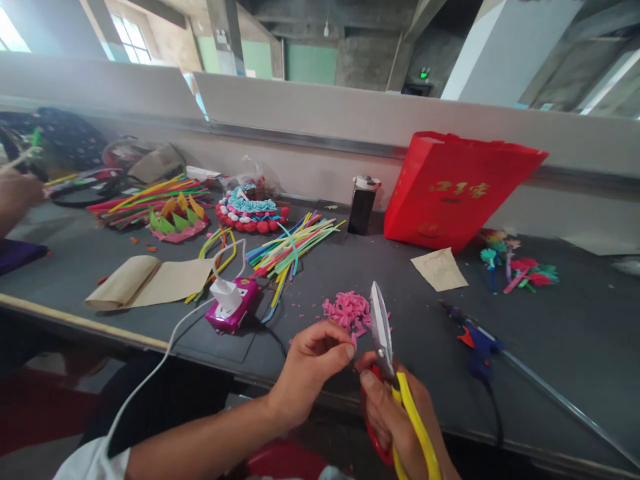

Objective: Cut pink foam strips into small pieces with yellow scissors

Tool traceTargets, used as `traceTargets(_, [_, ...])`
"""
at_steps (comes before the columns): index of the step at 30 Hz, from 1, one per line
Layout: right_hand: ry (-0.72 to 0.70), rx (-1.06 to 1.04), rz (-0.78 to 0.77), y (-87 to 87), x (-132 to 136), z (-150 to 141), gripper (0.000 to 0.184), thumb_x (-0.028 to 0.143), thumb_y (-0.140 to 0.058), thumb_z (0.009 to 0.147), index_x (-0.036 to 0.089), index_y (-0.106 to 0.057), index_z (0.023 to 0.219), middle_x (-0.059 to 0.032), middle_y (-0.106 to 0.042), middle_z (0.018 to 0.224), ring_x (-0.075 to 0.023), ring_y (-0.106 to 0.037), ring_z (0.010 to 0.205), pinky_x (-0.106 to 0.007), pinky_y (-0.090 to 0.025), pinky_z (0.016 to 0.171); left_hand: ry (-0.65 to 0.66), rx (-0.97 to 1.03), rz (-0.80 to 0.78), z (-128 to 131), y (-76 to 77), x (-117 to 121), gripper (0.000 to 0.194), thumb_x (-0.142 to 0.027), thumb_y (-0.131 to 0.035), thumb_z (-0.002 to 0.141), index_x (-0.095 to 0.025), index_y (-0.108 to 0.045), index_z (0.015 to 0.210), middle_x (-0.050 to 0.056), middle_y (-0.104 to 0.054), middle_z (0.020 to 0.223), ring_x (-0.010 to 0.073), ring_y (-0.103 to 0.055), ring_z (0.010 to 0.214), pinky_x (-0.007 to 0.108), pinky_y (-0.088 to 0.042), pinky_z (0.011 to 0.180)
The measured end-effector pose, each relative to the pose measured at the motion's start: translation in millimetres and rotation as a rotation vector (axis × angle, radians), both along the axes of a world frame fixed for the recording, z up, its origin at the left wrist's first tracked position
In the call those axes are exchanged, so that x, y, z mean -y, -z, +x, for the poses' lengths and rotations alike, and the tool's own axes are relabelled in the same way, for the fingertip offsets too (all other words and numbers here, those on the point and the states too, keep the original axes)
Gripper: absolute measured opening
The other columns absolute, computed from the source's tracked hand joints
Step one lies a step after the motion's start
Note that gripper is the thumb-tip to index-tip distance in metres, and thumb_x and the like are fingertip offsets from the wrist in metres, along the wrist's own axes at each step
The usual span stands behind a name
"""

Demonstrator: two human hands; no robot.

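Note:
My right hand (pixel 400 420) is wrapped round the handles of a pair of scissors (pixel 383 327), one handle yellow and the other red. The blades point up and away from me and lie close together. My left hand (pixel 317 363) is closed in a pinch just left of the scissors, with a small pink strip (pixel 354 339) showing at its fingertips. Right behind both hands lies a loose pile of short pink cut pieces (pixel 347 309) on the dark table (pixel 400 320). A few pink bits are scattered left of the pile.
A purple power socket (pixel 233 313) with a white plug and cable stands left. Pipe cleaners (pixel 295 247) lie behind it. A black bottle (pixel 363 205) and red paper bag (pixel 450 193) stand at the back. A glue gun (pixel 480 350) lies right. Another person's hand (pixel 17 197) is far left.

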State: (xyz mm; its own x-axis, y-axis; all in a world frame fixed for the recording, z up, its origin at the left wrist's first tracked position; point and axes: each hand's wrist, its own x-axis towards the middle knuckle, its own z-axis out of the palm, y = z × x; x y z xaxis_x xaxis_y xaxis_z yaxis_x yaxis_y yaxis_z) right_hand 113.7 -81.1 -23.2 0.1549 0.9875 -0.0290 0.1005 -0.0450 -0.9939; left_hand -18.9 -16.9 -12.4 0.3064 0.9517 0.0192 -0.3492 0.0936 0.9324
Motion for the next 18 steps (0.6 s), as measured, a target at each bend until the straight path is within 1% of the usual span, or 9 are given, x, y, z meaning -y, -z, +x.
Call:
traceTargets(2, [-0.038,-0.161,-0.086,-1.0,0.3,-0.6,0.045,0.058,-0.057,0.083,0.015,-0.057,0.098,0.0132,-0.03,0.04,-0.0041,-0.026,0.031,-0.015,-0.024,0.031,-0.001,-0.035,0.074,0.9,2.9,1.8,0.008,-0.023,-0.071,0.075,-0.017,-0.067,0.071,0.002,-0.059,0.074,0.0142,-0.051,0.071,0.026,-0.039,0.068])
traceTargets(3, [-0.047,-0.213,-0.104,-1.6,0.5,-0.8,0.045,0.057,-0.058,0.082,0.015,-0.055,0.098,0.0137,-0.03,0.04,-0.0034,-0.024,0.031,-0.015,-0.023,0.032,-0.001,-0.054,0.12,1.2,4.3,2.3,0.008,-0.023,-0.071,0.076,-0.017,-0.068,0.071,0.003,-0.059,0.074,0.0151,-0.052,0.072,0.027,-0.04,0.069])
traceTargets(8, [-0.046,-0.349,-0.12,-5.4,2.1,-1.3,0.04,0.054,-0.061,0.083,0.017,-0.052,0.096,0.0148,-0.028,0.04,-0.0021,-0.022,0.033,-0.013,-0.024,0.034,-0.001,-0.134,0.321,1.9,7.8,4.6,0.006,-0.02,-0.068,0.078,-0.019,-0.073,0.075,0.006,-0.062,0.073,0.0188,-0.056,0.074,0.03,-0.041,0.071])
traceTargets(12, [-0.039,-0.419,-0.182,-5.7,3.0,-1.4,0.042,0.055,-0.064,0.081,0.018,-0.051,0.098,0.015,-0.027,0.042,-0.0019,-0.021,0.034,-0.012,-0.025,0.034,0.001,-0.178,0.398,1.0,6.1,7.4,0.009,-0.017,-0.066,0.078,-0.02,-0.075,0.078,0.007,-0.063,0.073,0.0189,-0.057,0.072,0.03,-0.042,0.069])
traceTargets(15, [-0.051,-0.489,-0.226,-1.4,1.5,1.3,0.041,0.054,-0.065,0.08,0.019,-0.052,0.097,0.0158,-0.026,0.04,-0.0017,-0.019,0.032,-0.011,-0.026,0.031,0.031,-0.207,0.448,-0.7,5.1,8.1,0.011,-0.016,-0.064,0.08,-0.019,-0.074,0.082,0.008,-0.064,0.075,0.0181,-0.058,0.072,0.029,-0.042,0.069])
traceTargets(17, [-0.085,-0.554,-0.252,4.0,-0.9,4.8,0.037,0.053,-0.066,0.08,0.019,-0.055,0.09,0.0158,-0.027,0.038,-0.0018,-0.019,0.03,-0.012,-0.029,0.029,0.075,-0.2,0.455,-1.4,5.0,7.1,0.011,-0.016,-0.063,0.08,-0.017,-0.073,0.084,0.008,-0.065,0.077,0.0177,-0.058,0.073,0.029,-0.043,0.071])
traceTargets(18, [-0.116,-0.583,-0.266,7.2,-2.3,6.7,0.037,0.054,-0.066,0.079,0.019,-0.056,0.082,0.0152,-0.028,0.036,-0.0018,-0.02,0.028,-0.012,-0.029,0.028,0.096,-0.189,0.435,-1.5,5.1,6.2,0.01,-0.017,-0.063,0.081,-0.017,-0.072,0.085,0.008,-0.065,0.078,0.0175,-0.058,0.074,0.029,-0.043,0.072])
